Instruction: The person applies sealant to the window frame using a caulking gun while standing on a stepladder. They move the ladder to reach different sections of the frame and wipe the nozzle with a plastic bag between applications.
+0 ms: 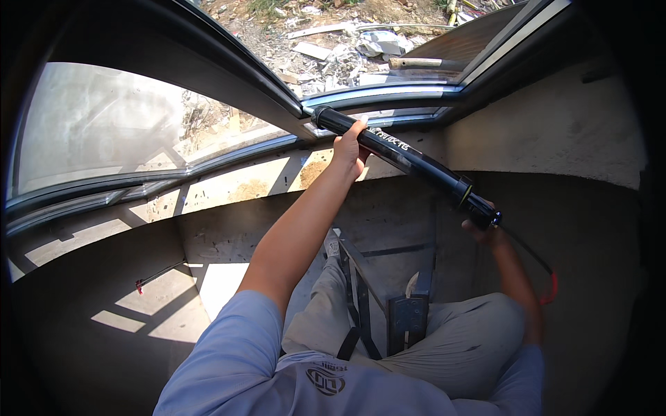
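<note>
A long black caulking gun (416, 165) slants across the window, its tip against the frame's corner at the upper left. My left hand (350, 151) is wrapped round the front part of the barrel, the thumb on top. At the lower right end, my right hand (482, 229) grips the gun's handle, which is mostly in shadow and partly hidden. Behind it a thin rod runs out to a red hooked end (553, 288). The tip meets the dark window frame (295, 104) where upright and sill join.
Beneath the window runs a dusty concrete sill (267, 173). Between my legs stands a dark metal stepladder (408, 315). A thin rod with a red end (140, 284) shows at the left. Outside lies rubble (347, 55), with a dark panel (472, 43) on the right.
</note>
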A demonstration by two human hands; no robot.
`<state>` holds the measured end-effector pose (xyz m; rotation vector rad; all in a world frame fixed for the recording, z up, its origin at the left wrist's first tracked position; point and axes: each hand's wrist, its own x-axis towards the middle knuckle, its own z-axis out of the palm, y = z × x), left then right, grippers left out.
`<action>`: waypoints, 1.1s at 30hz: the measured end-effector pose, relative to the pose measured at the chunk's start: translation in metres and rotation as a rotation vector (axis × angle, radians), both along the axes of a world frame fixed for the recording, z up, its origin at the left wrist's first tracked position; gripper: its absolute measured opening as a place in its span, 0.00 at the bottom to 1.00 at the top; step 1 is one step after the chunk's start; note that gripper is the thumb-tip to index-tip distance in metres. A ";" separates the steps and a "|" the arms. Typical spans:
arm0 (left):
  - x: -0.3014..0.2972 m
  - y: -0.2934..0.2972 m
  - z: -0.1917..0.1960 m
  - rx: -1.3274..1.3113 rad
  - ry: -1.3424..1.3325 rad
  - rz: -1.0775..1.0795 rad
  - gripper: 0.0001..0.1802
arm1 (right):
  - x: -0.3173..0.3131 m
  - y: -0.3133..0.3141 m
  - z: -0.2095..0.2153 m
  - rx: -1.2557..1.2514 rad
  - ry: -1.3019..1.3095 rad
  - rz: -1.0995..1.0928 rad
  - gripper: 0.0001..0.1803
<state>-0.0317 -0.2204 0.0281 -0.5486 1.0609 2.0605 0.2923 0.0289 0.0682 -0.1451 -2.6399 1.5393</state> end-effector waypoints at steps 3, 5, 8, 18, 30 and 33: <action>-0.016 -0.011 0.015 0.234 -0.018 -0.009 0.17 | -0.056 -0.013 0.113 0.020 -0.084 0.142 0.32; -0.022 -0.019 0.025 0.315 -0.043 0.016 0.15 | -0.087 -0.035 0.168 -0.059 -0.084 0.206 0.31; -0.024 -0.032 0.037 0.385 -0.059 0.093 0.17 | -0.109 -0.069 0.227 0.052 -0.214 0.254 0.30; -0.015 -0.057 0.046 0.448 -0.117 0.091 0.20 | -0.110 -0.143 0.259 0.629 -0.088 0.338 0.33; -0.003 -0.028 0.044 0.488 -0.171 0.070 0.20 | -0.099 -0.144 0.282 0.811 -0.148 0.286 0.29; 0.003 -0.011 0.047 0.485 -0.199 0.093 0.20 | -0.096 -0.138 0.290 0.841 -0.157 0.261 0.28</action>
